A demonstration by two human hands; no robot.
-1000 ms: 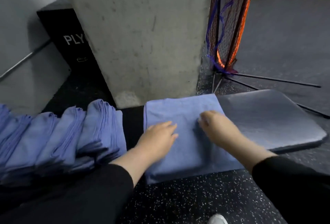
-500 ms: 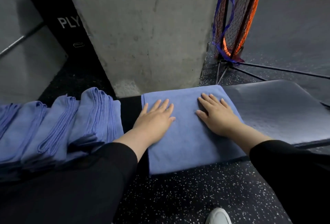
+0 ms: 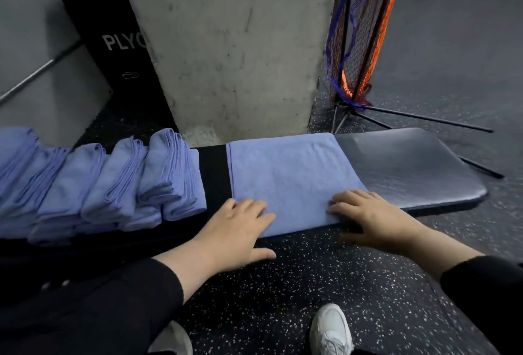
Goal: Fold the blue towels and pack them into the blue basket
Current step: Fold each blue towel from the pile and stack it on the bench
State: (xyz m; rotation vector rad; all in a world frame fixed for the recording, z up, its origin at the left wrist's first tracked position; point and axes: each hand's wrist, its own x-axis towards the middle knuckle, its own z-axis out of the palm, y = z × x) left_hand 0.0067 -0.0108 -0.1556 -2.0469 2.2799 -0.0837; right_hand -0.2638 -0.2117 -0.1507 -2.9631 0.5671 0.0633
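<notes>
Both hands, left (image 3: 237,224) and right (image 3: 365,213), are laid with relaxed fingers, nothing grasped, on the near edge of the blue towel (image 3: 288,173) spread across the bench pad (image 3: 410,167).

Concrete pillar (image 3: 235,43) far centre; black plyo box (image 3: 113,51) to its left; netted stand (image 3: 359,29) right; white shoe (image 3: 331,329) near

Free: bench pad (image 3: 410,167) at 2 o'clock | Blocked: concrete pillar (image 3: 232,43) at 12, folded towels (image 3: 99,182) at 9
</notes>
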